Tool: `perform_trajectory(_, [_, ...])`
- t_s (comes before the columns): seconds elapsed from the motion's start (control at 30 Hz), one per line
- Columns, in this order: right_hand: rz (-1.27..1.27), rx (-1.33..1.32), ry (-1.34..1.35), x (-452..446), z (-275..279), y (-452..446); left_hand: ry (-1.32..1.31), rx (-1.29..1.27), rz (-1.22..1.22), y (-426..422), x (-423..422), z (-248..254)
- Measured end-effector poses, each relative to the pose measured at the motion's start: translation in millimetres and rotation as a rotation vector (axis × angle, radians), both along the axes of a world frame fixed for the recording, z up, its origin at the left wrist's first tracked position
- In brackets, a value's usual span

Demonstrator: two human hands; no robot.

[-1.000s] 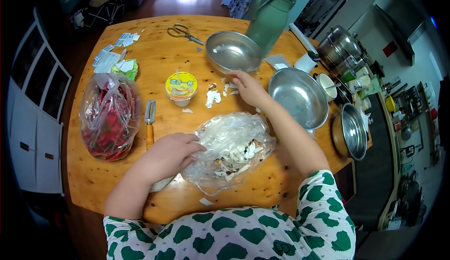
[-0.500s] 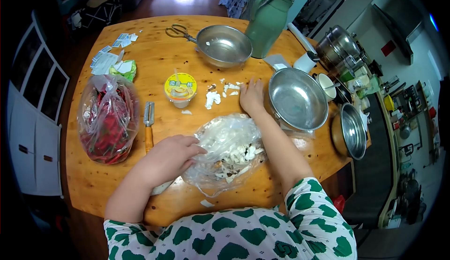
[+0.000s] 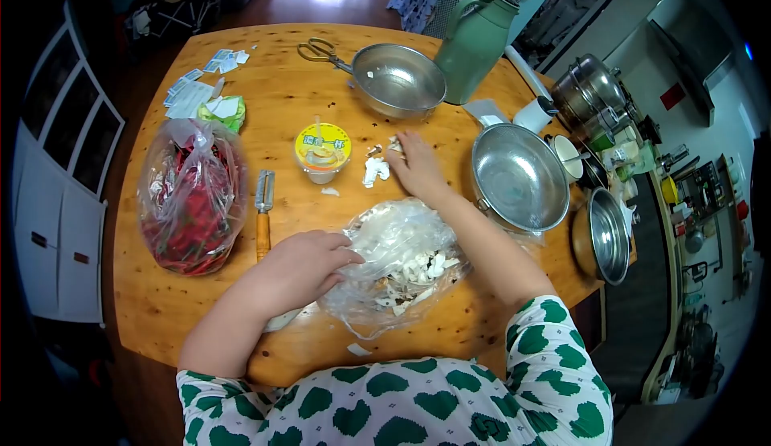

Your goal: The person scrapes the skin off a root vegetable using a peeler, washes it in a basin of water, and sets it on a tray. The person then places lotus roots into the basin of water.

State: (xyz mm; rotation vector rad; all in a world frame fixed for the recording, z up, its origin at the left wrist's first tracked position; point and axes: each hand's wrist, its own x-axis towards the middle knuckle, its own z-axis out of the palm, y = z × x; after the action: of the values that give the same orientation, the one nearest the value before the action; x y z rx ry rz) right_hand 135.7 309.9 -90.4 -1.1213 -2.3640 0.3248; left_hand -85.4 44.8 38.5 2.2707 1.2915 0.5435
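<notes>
A clear plastic bag lies spread on the table in front of me, with white and brownish peel-like scraps inside it. My left hand grips the bag at its left edge. Beyond the bag, my right hand rests on the tabletop with its fingers stretched over some small scraps, partly hiding them. Just left of those fingers lies a loose white piece. A cup with a yellow lid stands farther left. The peeler, with its wooden handle, lies beyond my left forearm.
At the left stands a bag of red chillies. Toward the back are a metal bowl, scissors and a green thermos jug. A metal strainer bowl and another steel bowl sit at the right.
My right hand has moved left across the scraps, drawing them closer together and covering several. My left hand stays at the bag's edge. The view has shifted slightly.
</notes>
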Motion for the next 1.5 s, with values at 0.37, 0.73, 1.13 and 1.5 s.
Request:
perform_trajectory(0.37, [0.423, 0.053, -0.183, -41.0, 30.3, -15.4, -0.008, -0.045, 0.084, -0.9, 3.1, 6.6])
perform_trajectory(0.73, [0.368, -0.487, 0.011, 6.3, 170.3, -70.2, 0.114, 0.102, 0.213, -1.0, 0.2, -12.0])
perform_trajectory(1.13, [0.640, -0.297, -0.141, 21.9, 156.6, -125.0, 0.039, 0.028, 0.153, 2.8, 3.6, -2.2])
perform_trajectory(1.5, [0.004, -0.781, 0.079, 8.1, 133.5, -47.3, -0.100, 0.115, -0.020, 3.1, 3.3, -0.2])
